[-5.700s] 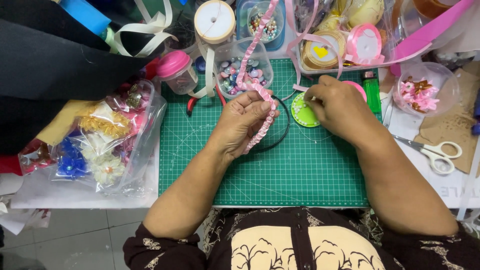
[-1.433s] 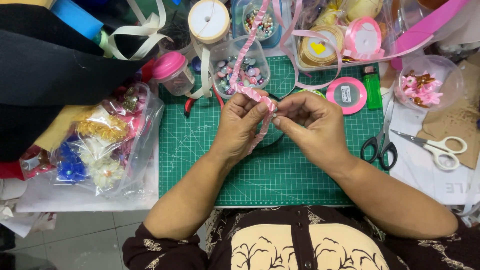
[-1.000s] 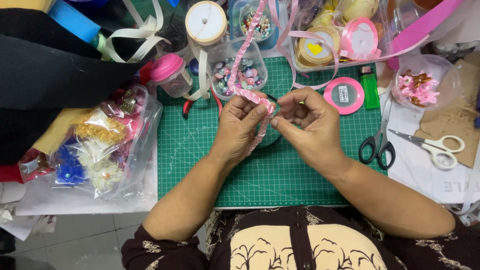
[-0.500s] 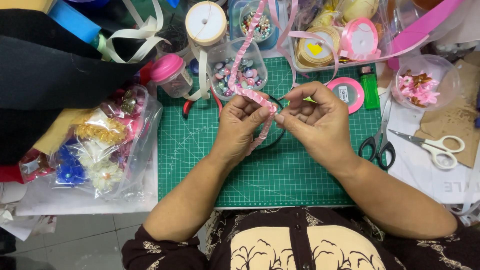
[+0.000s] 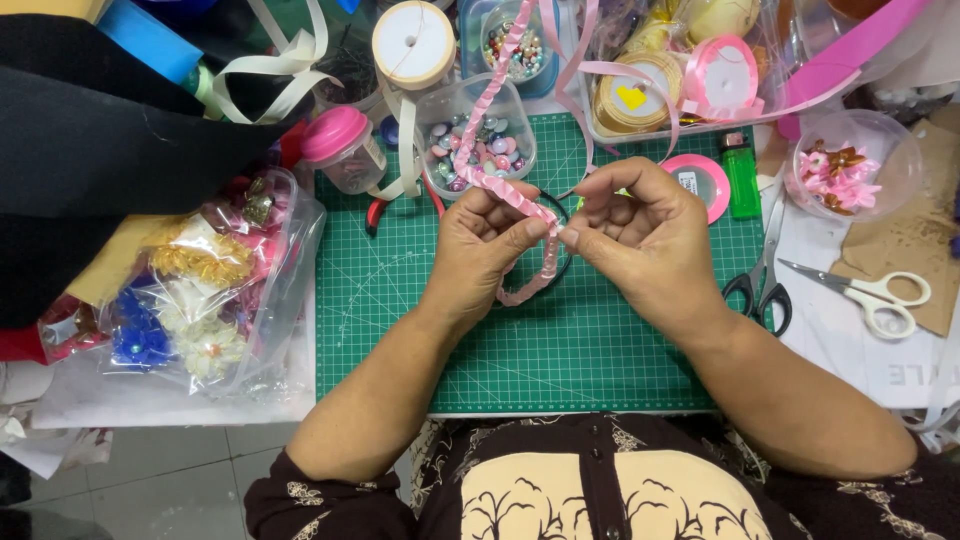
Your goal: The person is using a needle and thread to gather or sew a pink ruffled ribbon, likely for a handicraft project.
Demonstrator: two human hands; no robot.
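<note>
- The left hand [image 5: 480, 255], at centre frame over the green cutting mat [image 5: 400, 330], has its fingers curled tight around a headband wrapped in pleated pink ribbon [image 5: 530, 285].
- The wrapped band curves out below the left thumb; the loose ribbon runs up from the fingertips to the top of the frame.
- The right hand [image 5: 640, 240], just right of the left, pinches thumb and forefinger together at the band's edge, touching the left thumb tip.
- Above the hands, a clear tub [image 5: 478, 135] holds pastel beads.
- Behind it, a blue-rimmed box [image 5: 520, 45] holds small mixed beads.
- At upper right, a clear round bowl [image 5: 850, 165] holds pink ribbon flowers.
- At left, a plastic bag [image 5: 215, 290] holds fabric flowers.
</note>
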